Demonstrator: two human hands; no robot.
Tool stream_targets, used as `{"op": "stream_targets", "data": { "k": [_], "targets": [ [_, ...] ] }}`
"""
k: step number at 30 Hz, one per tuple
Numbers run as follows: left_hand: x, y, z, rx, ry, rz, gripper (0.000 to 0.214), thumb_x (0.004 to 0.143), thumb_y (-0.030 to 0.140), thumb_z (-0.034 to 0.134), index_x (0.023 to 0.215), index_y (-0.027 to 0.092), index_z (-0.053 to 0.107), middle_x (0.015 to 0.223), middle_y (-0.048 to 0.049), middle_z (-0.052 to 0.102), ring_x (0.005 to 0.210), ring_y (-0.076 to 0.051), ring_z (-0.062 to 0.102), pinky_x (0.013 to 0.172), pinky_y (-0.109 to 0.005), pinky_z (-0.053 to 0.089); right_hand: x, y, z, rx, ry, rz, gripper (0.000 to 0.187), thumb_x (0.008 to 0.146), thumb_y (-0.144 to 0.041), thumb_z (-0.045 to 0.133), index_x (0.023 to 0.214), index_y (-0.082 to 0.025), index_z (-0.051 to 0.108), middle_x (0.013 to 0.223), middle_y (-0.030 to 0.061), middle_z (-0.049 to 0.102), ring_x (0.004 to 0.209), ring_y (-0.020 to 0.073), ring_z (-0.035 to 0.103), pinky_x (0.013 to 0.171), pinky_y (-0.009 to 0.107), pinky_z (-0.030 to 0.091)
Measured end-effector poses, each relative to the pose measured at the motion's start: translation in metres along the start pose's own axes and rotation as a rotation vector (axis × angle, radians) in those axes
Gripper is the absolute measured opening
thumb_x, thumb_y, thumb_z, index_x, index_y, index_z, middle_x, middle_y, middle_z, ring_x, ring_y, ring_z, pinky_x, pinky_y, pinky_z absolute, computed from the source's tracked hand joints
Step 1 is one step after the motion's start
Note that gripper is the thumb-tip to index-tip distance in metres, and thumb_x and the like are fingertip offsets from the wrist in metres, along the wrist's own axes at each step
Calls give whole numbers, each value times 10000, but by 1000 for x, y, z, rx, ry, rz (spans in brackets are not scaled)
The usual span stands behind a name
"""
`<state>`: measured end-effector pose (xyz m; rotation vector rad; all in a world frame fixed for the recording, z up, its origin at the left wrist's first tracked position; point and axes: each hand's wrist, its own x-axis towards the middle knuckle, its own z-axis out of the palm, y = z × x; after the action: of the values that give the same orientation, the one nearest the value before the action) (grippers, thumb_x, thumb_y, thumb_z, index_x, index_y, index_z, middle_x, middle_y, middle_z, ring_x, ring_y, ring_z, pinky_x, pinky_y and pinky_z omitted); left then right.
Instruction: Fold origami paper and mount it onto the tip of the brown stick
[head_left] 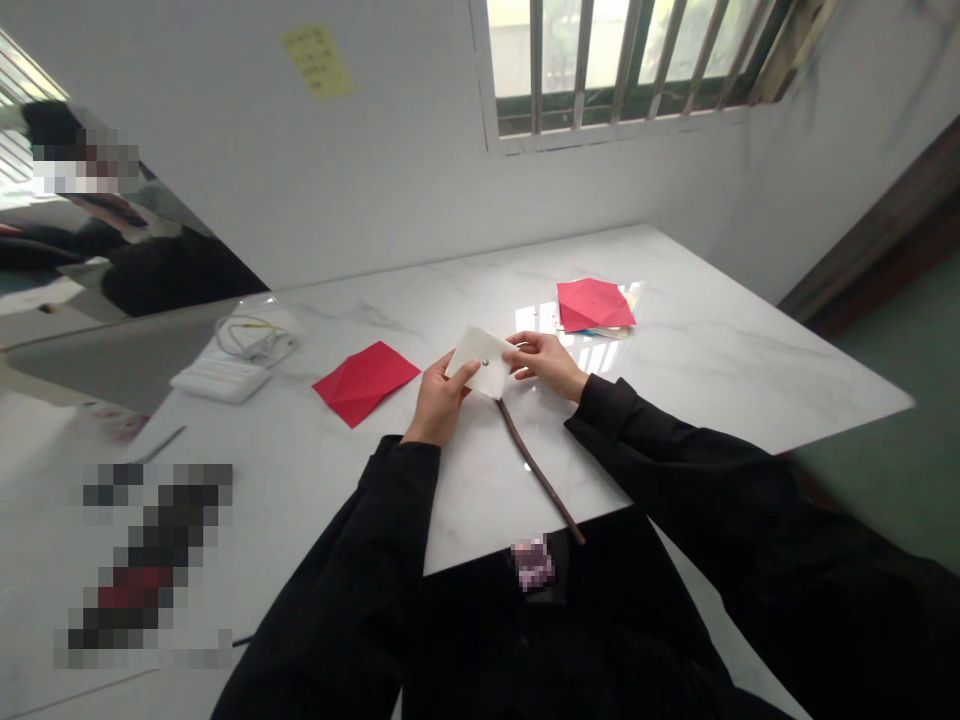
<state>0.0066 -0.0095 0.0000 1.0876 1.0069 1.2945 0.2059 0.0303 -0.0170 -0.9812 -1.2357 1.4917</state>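
Observation:
Between my two hands is a small white square sheet (474,348) with a round metal-looking dot near its middle. My left hand (441,400) grips its left side, thumb on top. With thumb and fingers, my right hand (551,362) pinches the right corner. A thin brown stick (536,470) extends from under the sheet's lower corner toward me, its near end reaching past the table edge. Whether the stick is joined to the sheet I cannot tell. Left of my left hand lies a creased red square sheet (366,384).
Another red sheet (595,305) tops a small stack at the back right of the white marbled table (750,370). A white device (221,378) with a coiled cable (251,338) sits at the left. A barred window and a yellow note (317,62) are on the wall.

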Motion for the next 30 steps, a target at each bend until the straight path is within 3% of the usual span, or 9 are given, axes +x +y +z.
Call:
{"op": "stream_targets", "data": {
  "k": [8, 19, 24, 27, 30],
  "targets": [
    [1, -4, -2, 46, 63, -41, 528, 652, 383, 972, 1078, 135, 782, 955, -71, 786, 832, -220, 709, 748, -301, 556, -3, -2, 2, -38, -31, -38, 267, 826, -308, 872, 1027, -198, 734, 844, 22, 784, 743, 148, 735, 638, 236, 620],
    [3, -6, -5, 29, 99, -41, 572, 639, 396, 990, 1103, 132, 784, 1043, -106, 805, 956, -262, 739, 828, -337, 584, -1, -3, 3, -59, -2, -65, 263, 815, -315, 882, 1002, -212, 728, 828, 17, 765, 710, 153, 715, 604, 246, 604],
    [3, -5, -5, -1, 42, -51, 540, 669, 376, 969, 1116, 138, 783, 1082, -106, 809, 989, -262, 745, 843, -334, 597, 1, -1, 0, -47, 20, -71, 281, 807, -312, 879, 1020, -215, 724, 843, 10, 764, 717, 144, 705, 592, 228, 588],
    [2, -4, -5, -12, 23, -55, 537, 656, 345, 969, 1117, 143, 782, 1109, -107, 811, 1010, -269, 749, 853, -334, 599, 2, 0, -1, -65, 14, -79, 312, 813, -355, 864, 1056, -221, 723, 877, 18, 760, 766, 161, 709, 620, 249, 598],
    [3, -6, -6, 14, 54, -55, 525, 644, 335, 968, 1104, 158, 785, 1085, -93, 814, 990, -265, 749, 840, -328, 592, 0, -1, -3, -184, 57, -187, 361, 821, -383, 854, 1127, -247, 720, 1055, 50, 762, 945, 207, 713, 738, 302, 629]
  ]
}}
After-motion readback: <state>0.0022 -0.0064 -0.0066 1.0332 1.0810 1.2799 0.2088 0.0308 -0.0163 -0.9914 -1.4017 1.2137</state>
